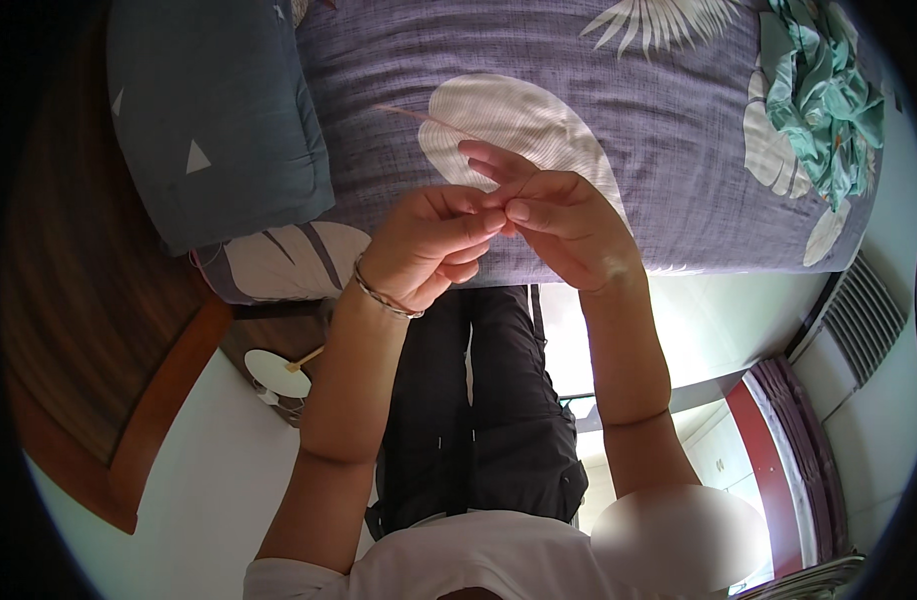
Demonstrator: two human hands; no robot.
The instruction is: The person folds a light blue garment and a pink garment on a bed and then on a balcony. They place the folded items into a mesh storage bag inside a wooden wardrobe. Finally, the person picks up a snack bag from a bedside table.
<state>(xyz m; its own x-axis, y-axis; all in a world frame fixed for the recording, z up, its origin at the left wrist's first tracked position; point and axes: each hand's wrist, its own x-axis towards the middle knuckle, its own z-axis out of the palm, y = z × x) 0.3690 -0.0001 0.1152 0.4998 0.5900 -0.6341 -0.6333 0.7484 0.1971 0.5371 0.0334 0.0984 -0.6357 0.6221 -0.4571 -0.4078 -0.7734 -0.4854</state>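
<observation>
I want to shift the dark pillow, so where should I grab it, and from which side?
Probably grip the pillow by its rounded right edge, coming from mid-bed with the nearer left hand: that long edge faces the patterned bedspread, whereas the wooden panel stands close to the opposite side.

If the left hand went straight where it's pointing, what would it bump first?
Most likely the right hand: the left hand points toward it and looks very close, though depth is unclear.
</observation>
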